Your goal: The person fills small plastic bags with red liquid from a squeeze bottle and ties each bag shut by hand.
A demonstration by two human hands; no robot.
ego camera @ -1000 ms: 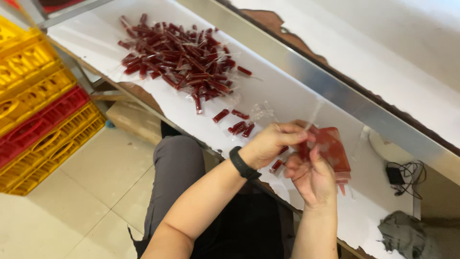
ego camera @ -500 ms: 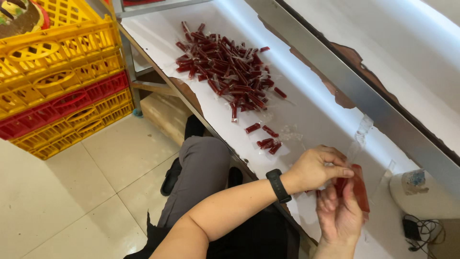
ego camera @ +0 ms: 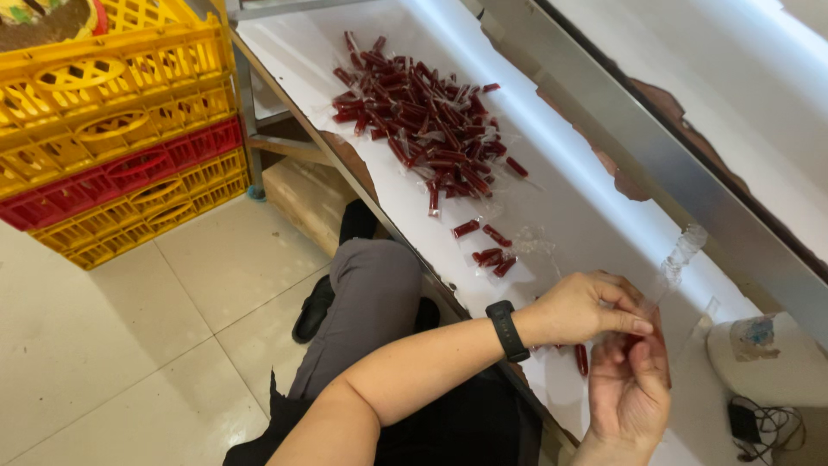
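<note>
My left hand [ego camera: 586,306], with a black band on the wrist, pinches a clear plastic bag [ego camera: 677,259] at the near end of a white table [ego camera: 595,216]. Just below it, my right hand [ego camera: 630,388] is cupped palm up and grips the same bag, where a bit of red shows between the fingers. One red wrapped stick [ego camera: 580,358] lies under my left wrist. A few loose sticks [ego camera: 492,250] lie further up the table. Beyond them is a big pile of red sticks [ego camera: 423,121].
Stacked yellow and red crates [ego camera: 112,138] stand on the tiled floor at left. A metal rail [ego camera: 655,147] runs along the table's far side. A white device [ego camera: 763,358] with cables sits at right. A wooden box [ego camera: 302,194] is under the table.
The view has swung left and down, so the crates show more. My hands have closed over the bag, and the red sticks in it are now mostly hidden.
</note>
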